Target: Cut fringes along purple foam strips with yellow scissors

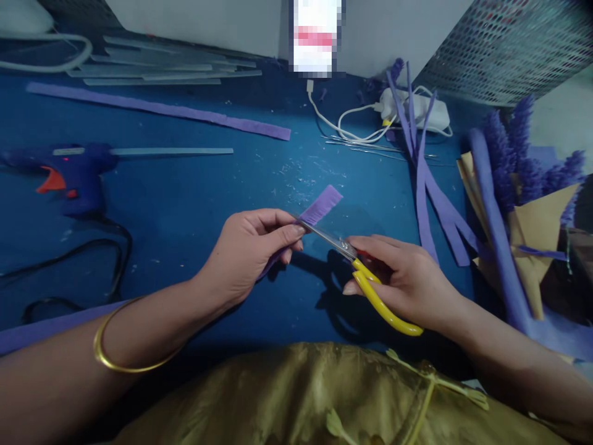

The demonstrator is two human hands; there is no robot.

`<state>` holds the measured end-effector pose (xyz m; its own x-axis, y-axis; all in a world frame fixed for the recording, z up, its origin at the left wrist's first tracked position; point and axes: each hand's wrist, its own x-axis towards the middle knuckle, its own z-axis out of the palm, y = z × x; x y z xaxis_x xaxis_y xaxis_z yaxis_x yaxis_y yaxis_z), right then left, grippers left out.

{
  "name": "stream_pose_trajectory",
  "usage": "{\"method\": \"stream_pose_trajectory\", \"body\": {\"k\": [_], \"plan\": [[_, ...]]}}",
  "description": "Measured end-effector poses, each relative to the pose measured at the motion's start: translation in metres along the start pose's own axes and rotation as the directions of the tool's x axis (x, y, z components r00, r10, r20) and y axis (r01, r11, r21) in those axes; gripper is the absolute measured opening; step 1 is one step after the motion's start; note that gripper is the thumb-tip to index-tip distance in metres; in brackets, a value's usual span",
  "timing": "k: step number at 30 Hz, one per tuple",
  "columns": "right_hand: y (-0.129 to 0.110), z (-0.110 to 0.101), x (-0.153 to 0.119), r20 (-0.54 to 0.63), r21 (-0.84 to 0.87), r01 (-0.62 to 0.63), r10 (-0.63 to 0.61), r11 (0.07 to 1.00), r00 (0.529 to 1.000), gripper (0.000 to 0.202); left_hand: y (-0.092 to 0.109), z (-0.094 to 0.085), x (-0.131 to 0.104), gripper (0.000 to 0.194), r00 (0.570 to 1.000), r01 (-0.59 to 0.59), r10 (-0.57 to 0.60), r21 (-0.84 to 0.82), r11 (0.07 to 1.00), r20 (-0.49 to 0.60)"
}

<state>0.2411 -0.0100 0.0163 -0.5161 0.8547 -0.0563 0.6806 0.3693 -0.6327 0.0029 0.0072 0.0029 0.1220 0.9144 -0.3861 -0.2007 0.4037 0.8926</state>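
Note:
A purple paper strip is pinched between the thumb and fingers of my left hand, its fringed-looking end sticking out up and to the right. The rest of the strip hangs below my palm, partly hidden. In my right hand are scissors with yellow handles. Their blades look closed or nearly closed and lie across the strip, right by my left thumb. The far tip of the blades is hard to make out.
A blue glue gun with a stick lies left. Behind are a long purple strip, pale glue sticks and a lit phone. A power strip, more strips and wrapped purple flowers are right.

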Motion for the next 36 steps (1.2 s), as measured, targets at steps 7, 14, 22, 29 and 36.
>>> {"method": "stream_pose_trajectory", "body": {"k": [7,14,22,29,36], "plan": [[0.0002,-0.0021,-0.0001,0.013,-0.006,0.013,-0.012,1.000,1.000,0.050,-0.0009,-0.0007,-0.0011,0.008,1.000,0.007,-0.007,0.022,1.000,0.018],[-0.0021,-0.0036,0.0006,0.018,-0.001,-0.003,0.003,1.000,1.000,0.045,-0.0012,-0.0004,-0.0006,0.009,1.000,0.006,-0.007,0.013,1.000,0.021],[-0.0004,-0.0042,0.0002,0.033,0.041,-0.029,0.028,0.999,0.999,0.045,0.0018,-0.0012,-0.0006,0.012,0.998,0.030,-0.029,-0.027,0.999,0.057],[0.0023,-0.0024,0.0000,0.021,0.106,-0.061,0.059,0.992,0.998,0.041,0.0019,-0.0016,0.0008,0.011,0.997,0.034,-0.032,-0.025,0.999,0.064],[0.0012,-0.0018,0.0017,-0.006,0.089,-0.067,0.068,0.994,0.998,0.042,0.0001,-0.0003,-0.0007,0.011,0.999,0.022,-0.022,0.019,1.000,0.025]]}}
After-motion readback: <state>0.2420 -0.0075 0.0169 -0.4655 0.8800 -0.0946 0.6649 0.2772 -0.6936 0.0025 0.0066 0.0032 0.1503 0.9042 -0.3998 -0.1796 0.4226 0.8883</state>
